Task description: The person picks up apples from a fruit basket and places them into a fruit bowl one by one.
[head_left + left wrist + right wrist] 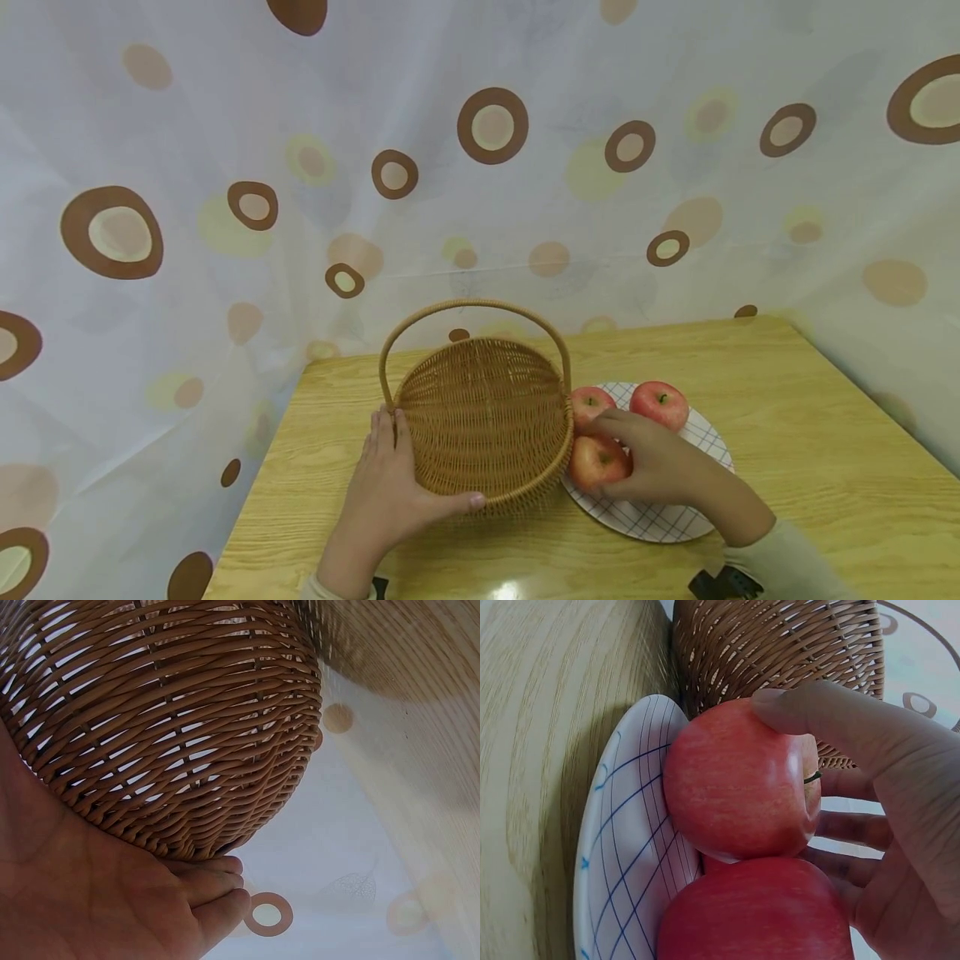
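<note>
A round wicker basket [487, 417] with a tall arched handle stands mid-table, its inside showing no contents. My left hand [393, 492] rests against its left front side, thumb stretched along the front rim; in the left wrist view, straight fingers [217, 889] touch the weave. At the basket's right, my right hand [652, 454] holds an orange-red apple [600, 462] on a plate, thumb on one side and fingers round the other. Behind it are two more apples, one beside the basket [591, 403] and one farther right [660, 405]. In the right wrist view, a deep red apple [754, 919] touches the held apple [739, 780].
The white plate [660, 525] with blue grid lines lies close against the basket's right side. Under everything is a light wooden table [810, 433]. A white cloth [555, 200] with brown and beige spots hangs behind and at both sides.
</note>
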The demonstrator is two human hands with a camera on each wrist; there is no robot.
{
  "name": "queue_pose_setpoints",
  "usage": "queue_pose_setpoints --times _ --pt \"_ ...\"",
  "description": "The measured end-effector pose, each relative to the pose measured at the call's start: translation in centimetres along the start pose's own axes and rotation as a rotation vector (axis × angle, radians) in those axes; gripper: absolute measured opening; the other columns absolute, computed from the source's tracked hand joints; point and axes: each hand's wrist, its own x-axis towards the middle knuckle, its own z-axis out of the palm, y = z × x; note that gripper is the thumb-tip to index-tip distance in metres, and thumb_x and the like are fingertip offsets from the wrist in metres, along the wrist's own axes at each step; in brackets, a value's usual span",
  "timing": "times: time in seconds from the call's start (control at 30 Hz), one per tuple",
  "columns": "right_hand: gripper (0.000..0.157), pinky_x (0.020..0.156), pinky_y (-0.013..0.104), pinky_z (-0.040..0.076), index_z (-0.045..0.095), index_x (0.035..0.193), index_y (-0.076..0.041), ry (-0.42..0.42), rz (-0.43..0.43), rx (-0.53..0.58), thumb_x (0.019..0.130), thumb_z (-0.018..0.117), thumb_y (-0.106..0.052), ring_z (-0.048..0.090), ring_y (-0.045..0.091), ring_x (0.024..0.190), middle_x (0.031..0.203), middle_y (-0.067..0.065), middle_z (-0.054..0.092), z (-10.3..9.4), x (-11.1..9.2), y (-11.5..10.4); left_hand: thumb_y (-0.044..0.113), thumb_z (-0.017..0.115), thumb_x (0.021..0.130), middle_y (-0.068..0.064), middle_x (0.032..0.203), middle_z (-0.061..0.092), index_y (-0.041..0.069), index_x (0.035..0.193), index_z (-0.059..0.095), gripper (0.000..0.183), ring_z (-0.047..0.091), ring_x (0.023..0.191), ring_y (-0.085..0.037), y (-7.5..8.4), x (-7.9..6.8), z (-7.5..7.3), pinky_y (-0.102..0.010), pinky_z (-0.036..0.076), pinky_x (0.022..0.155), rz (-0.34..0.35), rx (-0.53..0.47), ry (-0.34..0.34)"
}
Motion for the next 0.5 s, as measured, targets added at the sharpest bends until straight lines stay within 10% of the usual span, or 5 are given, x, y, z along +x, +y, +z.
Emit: queue_pose_setpoints --times 0.5 --pt "0.062 0.093 0.036 0.061 0.067 0.141 -0.014 -0.004 0.022 -0.012 0.084 0.088 -0.026 0.068 0.013 0.118 0.14 0.004 0.067 0.24 -0.05 0.41 0.098 0.068 0.065 -0.03 0.174 -0.01 -0.006 0.166 0.007 0.158 -0.004 0.164 -0.045 0.09 -0.1 -0.07 -0.065 0.018 0.13 0.006 0.006 -0.002"
